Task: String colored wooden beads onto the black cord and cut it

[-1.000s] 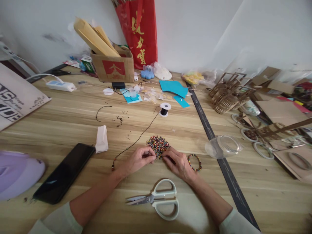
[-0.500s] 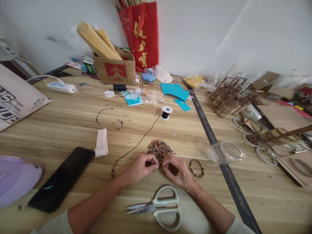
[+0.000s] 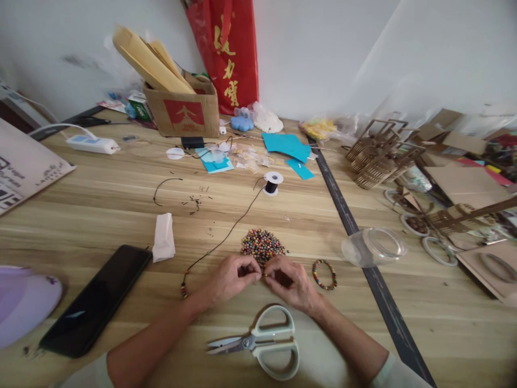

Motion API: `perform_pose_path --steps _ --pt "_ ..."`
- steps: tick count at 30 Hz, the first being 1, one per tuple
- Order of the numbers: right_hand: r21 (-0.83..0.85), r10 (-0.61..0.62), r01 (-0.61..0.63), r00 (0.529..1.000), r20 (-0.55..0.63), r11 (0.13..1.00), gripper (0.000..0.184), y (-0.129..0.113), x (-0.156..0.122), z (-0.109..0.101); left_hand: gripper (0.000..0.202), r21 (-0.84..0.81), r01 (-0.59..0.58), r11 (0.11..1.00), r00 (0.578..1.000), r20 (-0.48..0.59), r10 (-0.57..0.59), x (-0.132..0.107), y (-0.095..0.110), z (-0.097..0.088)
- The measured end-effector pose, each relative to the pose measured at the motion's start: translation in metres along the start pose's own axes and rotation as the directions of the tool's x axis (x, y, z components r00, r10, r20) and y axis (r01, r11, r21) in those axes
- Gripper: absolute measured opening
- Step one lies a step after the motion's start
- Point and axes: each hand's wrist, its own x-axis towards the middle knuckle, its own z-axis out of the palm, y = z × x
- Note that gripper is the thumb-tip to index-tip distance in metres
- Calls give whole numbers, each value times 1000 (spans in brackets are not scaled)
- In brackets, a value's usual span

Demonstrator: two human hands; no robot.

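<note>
My left hand is closed in a pinch on the black cord, whose tip barely shows at the fingertips. The cord runs from a white spool and passes beneath my left wrist, with a few threaded beads beside the forearm. Almost touching it, my right hand pinches a tiny yellowish bead. Just beyond both hands lies a heap of small multicoloured beads. A finished-looking bead bracelet rests right of my right hand.
Scissors lie between my forearms. Left are a black phone, a folded white paper and a purple object. A clear plastic jar lies to the right. A cardboard box and red bag stand behind.
My fingertips have come closer together, and the yellowish bead now shows at my right fingertips. The whole view has shifted slightly.
</note>
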Motion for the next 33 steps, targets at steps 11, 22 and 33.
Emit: perform_pose_path --steps 11,22,33 --pt "39 -13 13 1000 20 999 6 2 0 -1 8 10 28 1000 1000 14 -28 0 0 -1" --pt "49 4 -7 998 56 999 7 1 1 -2 7 25 25 999 1000 8 -25 -1 2 -1" --pt "39 16 -19 998 68 999 6 3 -1 0 8 53 11 999 1000 6 -11 0 -2 1"
